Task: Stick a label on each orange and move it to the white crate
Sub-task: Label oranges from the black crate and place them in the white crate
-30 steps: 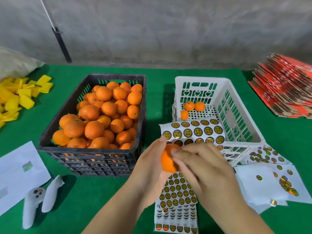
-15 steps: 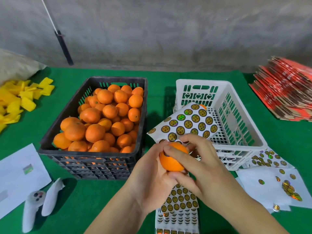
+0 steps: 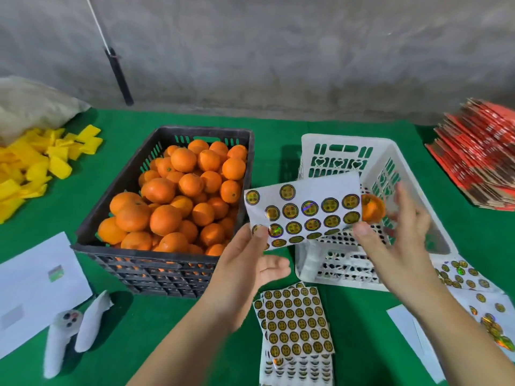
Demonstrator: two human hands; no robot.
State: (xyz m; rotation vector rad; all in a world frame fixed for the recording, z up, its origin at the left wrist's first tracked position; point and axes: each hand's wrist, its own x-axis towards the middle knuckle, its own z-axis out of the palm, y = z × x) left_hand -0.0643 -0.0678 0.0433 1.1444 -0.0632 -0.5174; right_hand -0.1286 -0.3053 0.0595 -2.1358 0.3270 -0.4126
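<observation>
The left hand (image 3: pixel 245 263) has its grip pinched on the lower left corner of the label sheet (image 3: pixel 303 210), a thin floppy card best taken by its edge, held over the near rim of the white crate (image 3: pixel 418 174). Beyond that grip, the right hand (image 3: pixel 401 235) has fingers spread apart, and a blurred orange (image 3: pixel 372 208), firm, round and apt to roll, sits just off its fingertips above the crate; whether they touch I cannot tell

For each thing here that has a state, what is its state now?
Black crate: full of oranges.
White crate: nearly empty.
Orange: over the white crate, by the right hand, blurred; hold unclear.
Sticker sheet: pinched by the left hand, partly used.
</observation>
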